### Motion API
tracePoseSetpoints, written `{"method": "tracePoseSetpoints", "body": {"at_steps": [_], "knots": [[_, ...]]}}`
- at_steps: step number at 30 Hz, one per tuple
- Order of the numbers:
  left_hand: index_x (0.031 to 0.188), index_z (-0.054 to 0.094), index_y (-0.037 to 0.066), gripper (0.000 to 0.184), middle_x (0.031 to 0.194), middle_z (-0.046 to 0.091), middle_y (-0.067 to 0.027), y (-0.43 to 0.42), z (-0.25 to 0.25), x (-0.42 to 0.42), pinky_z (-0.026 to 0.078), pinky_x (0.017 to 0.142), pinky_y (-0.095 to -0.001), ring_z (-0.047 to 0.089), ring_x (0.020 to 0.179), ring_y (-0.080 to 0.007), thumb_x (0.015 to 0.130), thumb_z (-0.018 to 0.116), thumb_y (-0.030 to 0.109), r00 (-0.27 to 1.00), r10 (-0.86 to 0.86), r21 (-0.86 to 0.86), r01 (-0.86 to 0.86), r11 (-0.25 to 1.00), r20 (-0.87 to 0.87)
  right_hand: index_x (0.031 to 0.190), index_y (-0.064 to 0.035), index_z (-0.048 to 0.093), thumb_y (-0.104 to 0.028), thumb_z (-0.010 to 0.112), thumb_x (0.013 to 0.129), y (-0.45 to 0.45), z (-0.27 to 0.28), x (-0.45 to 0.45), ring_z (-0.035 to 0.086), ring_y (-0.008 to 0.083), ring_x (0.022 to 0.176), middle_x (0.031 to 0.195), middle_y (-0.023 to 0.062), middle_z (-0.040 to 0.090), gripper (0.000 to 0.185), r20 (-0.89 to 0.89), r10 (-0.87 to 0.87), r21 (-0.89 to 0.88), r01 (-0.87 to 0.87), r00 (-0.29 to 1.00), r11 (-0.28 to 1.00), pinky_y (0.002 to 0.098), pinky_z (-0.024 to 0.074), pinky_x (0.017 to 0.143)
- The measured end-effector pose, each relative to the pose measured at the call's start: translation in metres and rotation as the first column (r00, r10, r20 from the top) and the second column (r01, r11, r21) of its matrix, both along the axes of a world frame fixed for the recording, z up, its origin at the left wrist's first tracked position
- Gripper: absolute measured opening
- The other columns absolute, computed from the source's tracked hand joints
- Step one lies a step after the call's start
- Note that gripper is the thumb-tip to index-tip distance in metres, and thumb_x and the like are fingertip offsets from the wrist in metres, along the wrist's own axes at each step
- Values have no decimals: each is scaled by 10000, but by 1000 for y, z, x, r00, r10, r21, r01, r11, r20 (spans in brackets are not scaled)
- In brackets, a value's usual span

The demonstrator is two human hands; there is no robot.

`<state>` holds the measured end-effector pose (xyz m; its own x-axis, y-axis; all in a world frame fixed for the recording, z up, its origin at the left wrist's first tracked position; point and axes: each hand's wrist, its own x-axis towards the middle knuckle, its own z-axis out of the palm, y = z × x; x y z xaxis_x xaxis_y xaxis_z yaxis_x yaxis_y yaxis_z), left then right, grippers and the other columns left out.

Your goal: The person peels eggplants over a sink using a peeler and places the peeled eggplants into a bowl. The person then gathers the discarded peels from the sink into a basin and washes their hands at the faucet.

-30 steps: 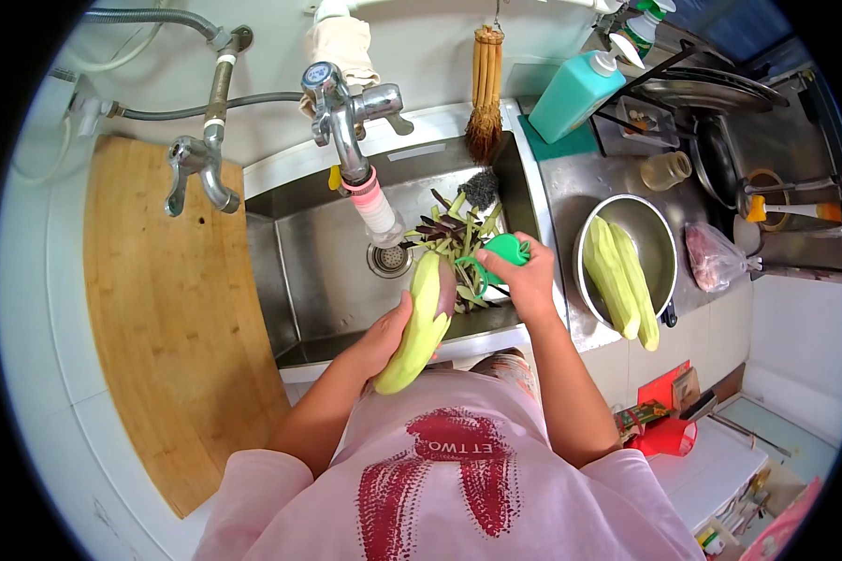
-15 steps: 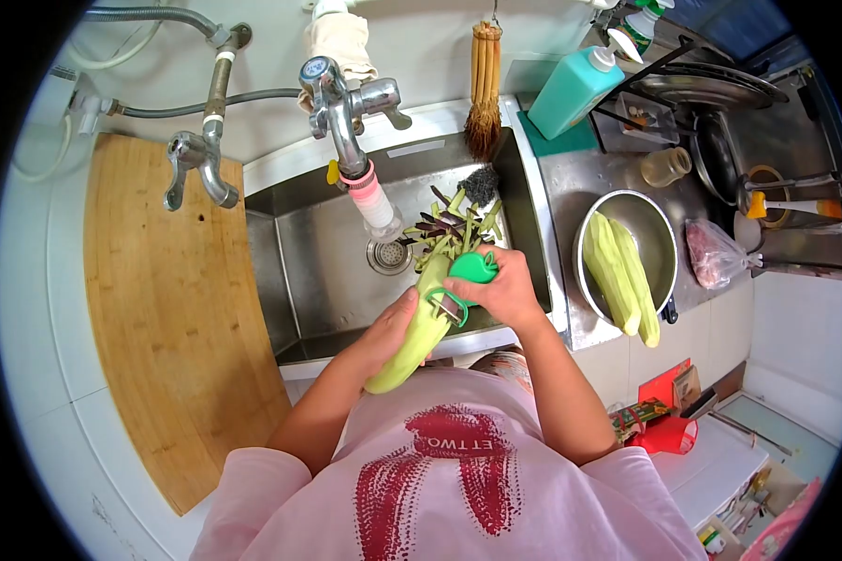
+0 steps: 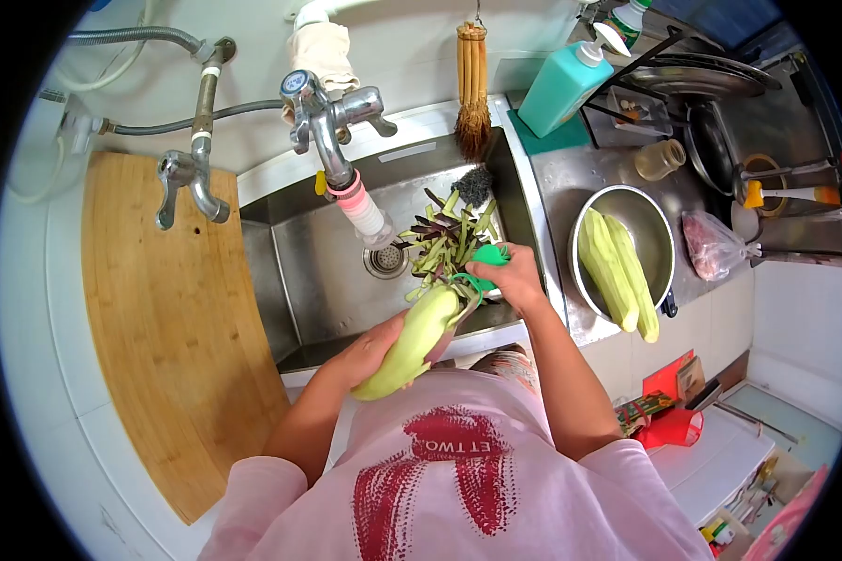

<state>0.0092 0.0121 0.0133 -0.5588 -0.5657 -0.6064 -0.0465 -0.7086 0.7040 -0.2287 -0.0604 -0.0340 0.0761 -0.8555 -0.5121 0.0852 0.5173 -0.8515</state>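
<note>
The eggplant [image 3: 404,348] slants over the near side of the sink [image 3: 323,280], gripped by the left hand [image 3: 370,353]; the right hand [image 3: 519,276] grasps a green peeler [image 3: 488,256] at its far end. Light, even strokes along the purple strip [image 3: 442,344], clear of the left hand, should serve best.

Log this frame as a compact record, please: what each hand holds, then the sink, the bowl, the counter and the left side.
Left hand: grips an eggplant, pale, with some purple skin showing
Right hand: holds a green peeler by the eggplant's upper end; blade contact unclear
Sink: heap of peelings, dark scouring pad
Metal bowl: two peeled eggplants, ends jutting past the rim
Counter: teal pump bottle, plastic bag with reddish contents
Left side: wooden board
</note>
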Motion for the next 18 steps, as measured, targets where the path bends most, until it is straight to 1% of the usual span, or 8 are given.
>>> {"method": "tracePoseSetpoints", "body": {"at_steps": [1,2,3,5,10,12,15,18], "knots": [[1319,366,104,569,912,600,-136,0,0,0,514,560,-314,599,640,-192,951,240,519,998,57,74,-54,996,-41,784,29,638,-71,760,671,-1,-2,-1,601,122,609,739,82,654,194,-146,49,18,-47,988,999,279,490,577],[1319,362,103,574,916,604,-149,1,-1,1,515,558,-321,605,646,-200,948,245,525,990,120,150,-108,983,-76,774,29,633,-130,774,659,2,-18,-2,601,146,590,692,96,642,242,-398,47,-160,-120,916,980,324,486,580],[1319,362,103,574,916,604,-149,0,-3,1,515,558,-321,605,646,-200,948,245,525,990,123,151,-111,982,-75,774,29,633,-130,774,659,3,-13,2,601,146,590,692,96,642,242,-397,50,-159,-123,916,980,324,486,580],[1311,361,98,576,919,611,-164,-5,-9,-1,518,570,-330,614,660,-211,943,263,530,986,151,222,-132,966,-70,768,22,625,-177,778,657,3,-3,9,592,167,569,652,98,625,274,-671,-141,-325,-117,728,939,349,476,582],[1246,424,91,538,927,620,-157,-12,-12,-13,519,575,-319,615,644,-221,945,278,513,970,245,195,-238,951,-10,713,-12,597,-117,765,702,4,22,15,491,72,556,627,7,583,198,-419,-276,-421,84,865,903,248,417,516],[1222,447,87,529,932,622,-154,-13,-12,-18,518,574,-313,615,637,-224,946,282,507,961,272,165,-277,947,52,719,-23,606,-93,770,698,10,29,18,494,54,569,632,-8,577,180,-207,-53,-383,-31,977,923,227,420,522],[1149,501,70,522,897,623,-135,-15,-10,-21,513,560,-306,611,622,-219,947,286,501,953,271,171,-291,941,133,724,-29,614,-76,773,694,17,43,26,496,41,578,642,-17,579,169,-43,137,-332,-144,990,932,213,423,528],[1078,531,60,524,832,620,-112,-14,-9,-23,506,548,-301,607,616,-200,947,287,504,960,240,143,-261,955,146,725,-28,617,-74,775,693,22,43,32,494,39,579,644,-17,581,168,-59,190,-338,-199,980,920,214,422,526]]}}
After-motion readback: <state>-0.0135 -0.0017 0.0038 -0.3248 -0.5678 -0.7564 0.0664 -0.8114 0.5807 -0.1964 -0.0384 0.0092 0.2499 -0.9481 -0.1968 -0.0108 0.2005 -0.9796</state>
